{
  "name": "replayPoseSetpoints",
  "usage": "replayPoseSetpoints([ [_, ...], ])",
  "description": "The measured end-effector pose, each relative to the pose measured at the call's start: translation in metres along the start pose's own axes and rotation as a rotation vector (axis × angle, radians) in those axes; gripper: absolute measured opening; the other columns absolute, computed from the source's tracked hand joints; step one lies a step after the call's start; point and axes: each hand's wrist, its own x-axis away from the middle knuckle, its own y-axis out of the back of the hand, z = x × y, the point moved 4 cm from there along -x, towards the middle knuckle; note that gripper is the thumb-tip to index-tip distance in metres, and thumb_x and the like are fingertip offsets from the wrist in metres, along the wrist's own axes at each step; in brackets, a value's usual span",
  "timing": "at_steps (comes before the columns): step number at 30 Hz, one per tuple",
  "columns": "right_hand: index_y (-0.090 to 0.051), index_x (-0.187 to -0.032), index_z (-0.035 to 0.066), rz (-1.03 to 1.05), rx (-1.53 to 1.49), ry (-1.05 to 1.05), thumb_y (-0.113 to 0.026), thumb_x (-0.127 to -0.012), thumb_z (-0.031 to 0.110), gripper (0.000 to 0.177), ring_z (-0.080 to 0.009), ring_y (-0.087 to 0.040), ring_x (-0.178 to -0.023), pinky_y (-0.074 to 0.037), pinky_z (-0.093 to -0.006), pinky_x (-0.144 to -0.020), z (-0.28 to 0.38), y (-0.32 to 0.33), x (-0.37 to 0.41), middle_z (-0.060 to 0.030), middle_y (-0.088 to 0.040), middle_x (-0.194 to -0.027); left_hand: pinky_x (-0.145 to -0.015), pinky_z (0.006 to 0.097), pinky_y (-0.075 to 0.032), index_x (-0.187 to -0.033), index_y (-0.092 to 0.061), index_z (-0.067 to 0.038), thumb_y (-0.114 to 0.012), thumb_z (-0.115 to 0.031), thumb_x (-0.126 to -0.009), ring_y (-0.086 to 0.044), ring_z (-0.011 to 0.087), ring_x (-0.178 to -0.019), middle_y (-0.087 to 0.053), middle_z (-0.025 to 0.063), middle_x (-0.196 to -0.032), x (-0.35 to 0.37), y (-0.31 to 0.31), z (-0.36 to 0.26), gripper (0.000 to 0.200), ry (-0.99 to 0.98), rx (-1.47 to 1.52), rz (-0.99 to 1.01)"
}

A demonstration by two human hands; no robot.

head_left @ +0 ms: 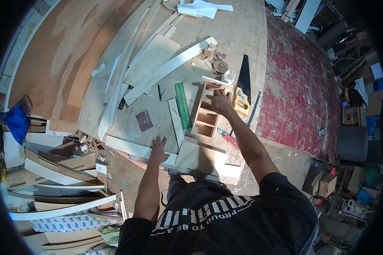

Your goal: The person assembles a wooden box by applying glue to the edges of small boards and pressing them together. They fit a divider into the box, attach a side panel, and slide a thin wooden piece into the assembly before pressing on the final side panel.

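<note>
My left hand lies with its fingers spread on a long pale board along the bench's near edge. My right hand reaches over the upper right part of a small wooden box with compartments. Its fingers are apart and appear to touch the box, covering part of its compartments. Left of the box are a green ruler and a narrow white strip. A flat plywood panel lies nearest my body. To the right is a handsaw with a yellow handle.
A red and grey utility knife and a dark thin rod lie right of the box. Sandpaper, a pen and a tape roll are on the bench. Long boards cover its left; curved wood pieces stack below.
</note>
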Motion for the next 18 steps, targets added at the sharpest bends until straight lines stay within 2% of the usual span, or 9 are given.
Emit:
replayPoseSetpoints([
  [2, -0.065, -0.121, 0.029, -0.091, 0.024, 0.019, -0.052, -0.083, 0.021, 0.04, -0.0299, -0.043, -0.119, -0.036, -0.0552, -0.089, -0.003, 0.003, 0.004, -0.0107, -0.05, -0.122, -0.119, 0.0476, -0.012, -0.151, -0.026, -0.013, -0.084, -0.023, -0.067, -0.007, 0.0446, -0.145, -0.01, 0.0271, -0.156, -0.002, -0.002, 0.003, 0.102, -0.003, 0.002, 0.0],
  [8, -0.069, -0.112, 0.028, -0.068, 0.019, -0.042, -0.056, -0.078, 0.019, 0.038, -0.0291, -0.047, -0.112, -0.037, -0.0525, -0.086, -0.019, 0.011, 0.021, -0.0099, -0.052, -0.117, -0.118, 0.0489, -0.016, -0.152, -0.024, -0.015, -0.084, -0.023, -0.067, -0.006, 0.047, -0.144, -0.009, 0.0251, -0.157, -0.002, -0.002, 0.003, 0.103, -0.005, -0.01, 0.011],
  [10, -0.069, -0.112, 0.029, -0.162, 0.074, -0.013, -0.059, -0.075, 0.019, 0.039, -0.028, -0.048, -0.11, -0.038, -0.0516, -0.085, -0.025, 0.01, 0.031, -0.0093, -0.053, -0.114, -0.118, 0.0491, -0.016, -0.152, -0.024, -0.015, -0.084, -0.023, -0.067, -0.006, 0.0474, -0.144, -0.008, 0.025, -0.157, -0.004, -0.005, 0.004, 0.104, -0.012, -0.009, 0.005],
  [12, -0.067, -0.114, 0.028, -0.226, 0.044, -0.101, -0.061, -0.074, 0.019, 0.042, -0.027, -0.049, -0.11, -0.038, -0.0515, -0.084, -0.031, 0.01, 0.038, -0.0093, -0.054, -0.112, -0.118, 0.0492, -0.017, -0.152, -0.024, -0.015, -0.084, -0.022, -0.067, -0.006, 0.0479, -0.143, -0.007, 0.025, -0.157, -0.003, -0.004, 0.004, 0.104, -0.021, -0.016, 0.0],
  [13, -0.066, -0.115, 0.024, -0.309, 0.013, -0.133, -0.062, -0.075, 0.018, 0.04, -0.0277, -0.049, -0.11, -0.038, -0.0515, -0.083, -0.029, 0.021, 0.05, -0.0082, -0.053, -0.114, -0.119, 0.0483, -0.013, -0.15, -0.026, -0.01, -0.084, -0.023, -0.066, -0.009, 0.0443, -0.144, -0.012, 0.0285, -0.155, -0.001, -0.002, 0.001, 0.103, -0.014, -0.01, -0.006],
  [14, -0.068, -0.105, 0.019, -0.45, -0.031, -0.183, -0.06, -0.078, 0.02, 0.028, -0.026, -0.058, -0.099, -0.036, -0.0501, -0.084, -0.026, 0.034, 0.061, -0.0069, -0.062, -0.1, -0.119, 0.0473, -0.008, -0.148, -0.027, -0.005, -0.084, -0.024, -0.065, -0.012, 0.0407, -0.145, -0.017, 0.0321, -0.152, 0.001, 0.002, -0.001, 0.103, -0.009, -0.007, -0.011],
  [16, -0.07, -0.098, 0.014, -0.602, -0.346, -0.262, -0.06, -0.084, 0.023, 0.019, -0.029, -0.064, -0.086, -0.038, -0.0494, -0.081, -0.035, 0.042, 0.088, -0.0107, -0.068, -0.085, -0.119, 0.0474, -0.008, -0.148, -0.027, -0.004, -0.084, -0.024, -0.065, -0.011, 0.0411, -0.145, -0.016, 0.0323, -0.153, 0.0, 0.004, -0.003, 0.103, -0.016, -0.037, 0.006],
  [17, -0.07, -0.086, 0.007, -0.651, -0.298, -0.395, -0.061, -0.087, 0.021, 0.017, -0.0311, -0.064, -0.071, -0.045, -0.0449, -0.075, -0.038, 0.042, 0.11, -0.0148, -0.067, -0.074, -0.119, 0.0474, -0.008, -0.148, -0.027, -0.003, -0.084, -0.024, -0.065, -0.011, 0.0416, -0.145, -0.016, 0.0326, -0.153, 0.0, 0.003, -0.004, 0.102, -0.016, -0.049, 0.016],
  [18, -0.068, -0.093, 0.004, -0.589, -0.421, -0.489, -0.059, -0.089, 0.018, 0.018, -0.0339, -0.064, -0.069, -0.047, -0.042, -0.066, -0.043, 0.036, 0.132, -0.0177, -0.065, -0.071, -0.119, 0.0474, -0.008, -0.148, -0.027, -0.003, -0.084, -0.024, -0.065, -0.011, 0.0416, -0.145, -0.016, 0.0326, -0.153, -0.001, -0.002, -0.001, 0.102, -0.03, -0.068, 0.037],
])
